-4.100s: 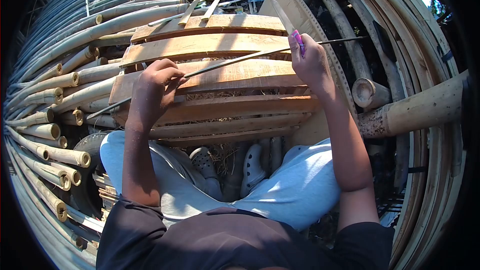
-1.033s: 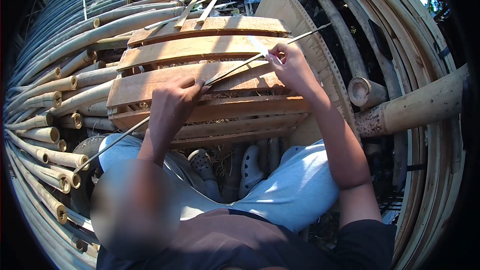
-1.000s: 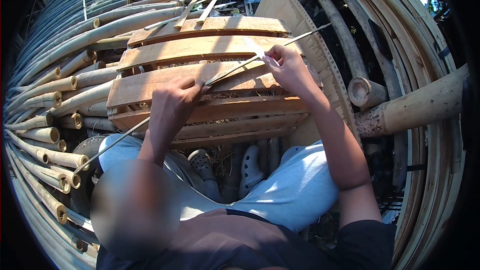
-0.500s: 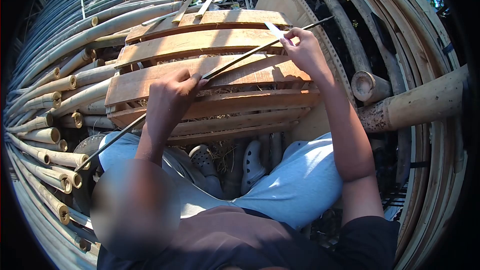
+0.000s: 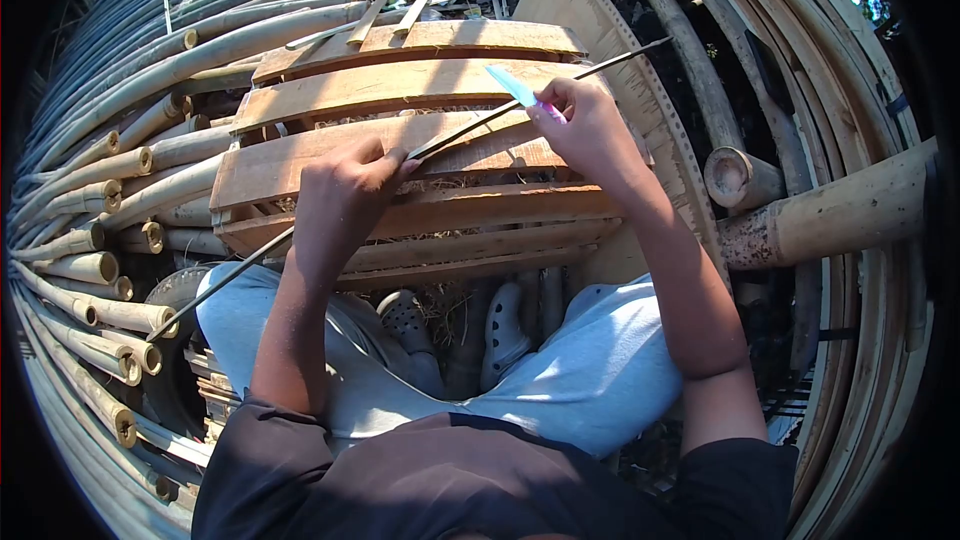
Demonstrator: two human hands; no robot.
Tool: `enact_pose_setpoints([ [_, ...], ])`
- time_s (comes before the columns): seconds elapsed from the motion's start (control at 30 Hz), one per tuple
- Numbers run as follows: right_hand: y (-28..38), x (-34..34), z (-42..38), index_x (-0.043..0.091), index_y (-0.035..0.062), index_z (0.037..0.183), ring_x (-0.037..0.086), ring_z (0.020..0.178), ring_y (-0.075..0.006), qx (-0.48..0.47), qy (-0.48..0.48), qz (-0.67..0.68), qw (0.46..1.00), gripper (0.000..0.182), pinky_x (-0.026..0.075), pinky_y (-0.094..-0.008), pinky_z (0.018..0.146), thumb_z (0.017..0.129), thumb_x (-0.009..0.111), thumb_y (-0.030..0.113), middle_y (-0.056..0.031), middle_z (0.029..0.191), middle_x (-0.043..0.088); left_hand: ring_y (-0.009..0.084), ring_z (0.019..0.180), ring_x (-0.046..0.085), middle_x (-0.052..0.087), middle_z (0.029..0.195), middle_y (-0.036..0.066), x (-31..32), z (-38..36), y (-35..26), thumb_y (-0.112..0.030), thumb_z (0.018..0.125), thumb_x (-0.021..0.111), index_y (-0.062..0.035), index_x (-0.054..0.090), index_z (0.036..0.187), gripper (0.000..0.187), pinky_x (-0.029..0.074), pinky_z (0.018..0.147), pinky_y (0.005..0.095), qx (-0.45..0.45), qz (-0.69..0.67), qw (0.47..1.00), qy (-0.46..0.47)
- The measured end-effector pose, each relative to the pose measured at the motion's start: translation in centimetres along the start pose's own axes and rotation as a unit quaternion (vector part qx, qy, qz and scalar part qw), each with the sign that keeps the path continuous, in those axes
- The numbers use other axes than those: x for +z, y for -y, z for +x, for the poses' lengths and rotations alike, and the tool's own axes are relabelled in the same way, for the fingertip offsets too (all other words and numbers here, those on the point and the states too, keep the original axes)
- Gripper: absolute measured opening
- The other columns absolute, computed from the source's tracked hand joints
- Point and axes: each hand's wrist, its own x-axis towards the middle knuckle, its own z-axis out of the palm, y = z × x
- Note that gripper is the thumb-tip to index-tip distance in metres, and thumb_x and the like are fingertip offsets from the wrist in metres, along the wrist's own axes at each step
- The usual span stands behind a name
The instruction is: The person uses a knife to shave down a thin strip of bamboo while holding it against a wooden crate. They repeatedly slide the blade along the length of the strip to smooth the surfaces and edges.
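A long, thin, dark strip (image 5: 465, 129), seemingly bamboo, runs slantwise from low on the left to high on the right. My left hand (image 5: 345, 185) grips it near its middle, thumb and fingers closed around it. My right hand (image 5: 592, 130) is closed on a small knife (image 5: 512, 87) with a pale blue blade and a pinkish handle, mostly hidden by the fingers. The blade points up and left, its lower part close to or against the strip; contact is hard to tell. Beneath both hands stands a slatted wooden crate (image 5: 270, 168).
Stacked bamboo poles (image 5: 110, 260) fill the left side, cut ends toward me. A thin board (image 5: 575, 0) leans behind the crate. Thick bamboo (image 5: 850, 205) juts in at right. Short flat strips (image 5: 418, 5) lie across the crate's far edge. My clogs (image 5: 505, 330) are below.
My right hand has moved left and slightly down along the strip with the knife, closer to my left hand. The left hand keeps its grip in nearly the same place.
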Motion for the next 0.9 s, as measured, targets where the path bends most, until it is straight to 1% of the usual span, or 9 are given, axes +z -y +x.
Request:
enact_pose_setpoints([
  [0.1,-0.6,-1.4,1.0,0.074,-0.0027,0.103,0.062,0.066,-0.0154,0.054,-0.008,-0.036,0.998,0.024,0.051,-0.0324,0.065,0.094,0.075,0.02,-0.0115,0.077,0.068,0.0262,0.06,0.064,0.06,0.071,0.007,-0.1,0.0,-0.1,-0.028,0.091,0.076,-0.0113,0.072,0.089,0.017,0.048,0.054,0.0398,-0.002,-0.003,1.0,0.005],
  [0.13,0.0,-1.9,1.2,0.073,-0.0041,0.101,0.074,0.087,-0.0297,0.098,0.008,-0.008,0.995,0.021,0.056,-0.0401,0.08,0.091,0.074,0.014,-0.0238,0.093,0.073,0.0262,0.06,0.065,0.06,0.071,0.007,-0.1,0.0,-0.2,-0.028,0.091,0.076,-0.0115,0.073,0.089,0.016,0.048,0.054,0.0399,-0.003,-0.001,1.0,0.006],
  [0.2,-0.1,-0.9,0.5,0.073,-0.0041,0.1,0.074,0.087,-0.0295,0.048,-0.034,-0.062,0.996,0.022,0.055,-0.0396,0.081,0.091,0.074,0.015,-0.023,0.091,0.072,0.0262,0.06,0.065,0.06,0.071,0.007,0.0,0.0,-0.1,-0.028,0.091,0.076,-0.0117,0.073,0.089,0.016,0.048,0.054,0.0399,0.001,-0.003,1.0,0.001],
  [0.3,2.1,-0.6,-0.7,0.072,-0.0038,0.103,0.073,0.088,-0.0353,0.069,0.042,0.0,0.997,0.026,0.056,-0.042,0.082,0.09,0.075,0.019,-0.0254,0.094,0.072,0.0262,0.06,0.064,0.06,0.07,0.007,0.0,-0.1,-0.1,-0.028,0.091,0.076,-0.0117,0.074,0.089,0.017,0.048,0.054,0.0399,0.002,0.003,1.0,-0.004],
  [0.33,1.1,-0.5,-0.3,0.072,-0.0038,0.103,0.073,0.088,-0.0353,0.07,0.042,0.002,0.997,0.026,0.056,-0.042,0.082,0.09,0.075,0.019,-0.0254,0.094,0.072,0.0261,0.06,0.064,0.06,0.07,0.007,0.0,-0.1,-0.1,-0.028,0.09,0.076,-0.0115,0.074,0.089,0.017,0.048,0.054,0.0398,0.001,0.008,1.0,-0.003],
  [0.4,-1.3,-0.5,1.2,0.073,-0.0019,0.104,0.07,0.066,-0.0262,0.021,-0.052,-0.084,0.995,0.027,0.055,-0.0383,0.066,0.092,0.076,0.022,-0.0203,0.081,0.071,0.0263,0.06,0.064,0.06,0.07,0.007,-0.1,-0.1,-0.1,-0.028,0.09,0.076,-0.0115,0.074,0.089,0.017,0.048,0.054,0.0399,-0.001,-0.001,1.0,0.003],
  [0.57,0.3,0.7,-0.4,0.071,-0.0047,0.101,0.072,0.08,-0.0221,0.023,-0.052,-0.109,0.992,0.023,0.054,-0.0361,0.075,0.095,0.072,0.017,-0.0182,0.083,0.072,0.0263,0.06,0.064,0.059,0.07,0.007,-0.2,-0.2,-0.4,-0.028,0.09,0.077,-0.0113,0.074,0.089,0.017,0.048,0.054,0.0396,0.009,0.0,1.0,-0.01],
  [0.73,-1.7,-1.3,1.4,0.071,-0.0044,0.101,0.07,0.079,-0.0163,0.096,-0.019,-0.035,0.995,0.023,0.054,-0.032,0.072,0.094,0.075,0.017,-0.0147,0.085,0.072,0.0257,0.06,0.063,0.059,0.07,0.007,0.1,-0.1,-0.3,-0.028,0.089,0.077,-0.0119,0.074,0.089,0.017,0.048,0.054,0.0396,0.002,-0.002,1.0,0.002],
  [0.9,0.1,0.8,-0.4,0.071,-0.0041,0.1,0.066,0.075,-0.0161,0.043,0.008,0.01,0.999,0.024,0.053,-0.0335,0.07,0.094,0.077,0.019,-0.0124,0.082,0.069,0.0252,0.06,0.063,0.058,0.069,0.007,0.0,-0.2,-0.3,-0.028,0.089,0.077,-0.0122,0.074,0.09,0.016,0.048,0.054,0.0399,0.002,0.006,1.0,-0.004],
])
